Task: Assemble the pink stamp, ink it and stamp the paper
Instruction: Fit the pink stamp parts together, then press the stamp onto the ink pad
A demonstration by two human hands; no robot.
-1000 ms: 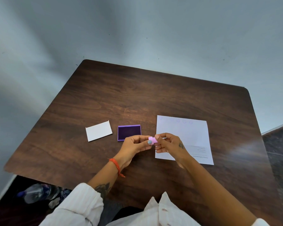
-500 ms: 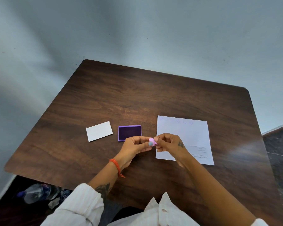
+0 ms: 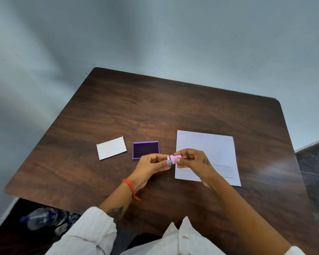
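Two hands meet over the near middle of the wooden table (image 3: 155, 107), and the pink stamp (image 3: 173, 158) sits pinched between them, lying on its side with its long axis running nine to three o'clock. Left hand (image 3: 151, 167) closes thumb and fingers on the flanged end; right hand (image 3: 192, 161) clamps the round body. Looks like the two pieces are being pressed together along that axis, with assembly not yet finished, I'd judge. Open purple ink pad (image 3: 145, 149) lies at ten o'clock from the stamp, nearer the left hand. White paper (image 3: 217, 151) lies under the right hand, faint ring marks along its far edge.
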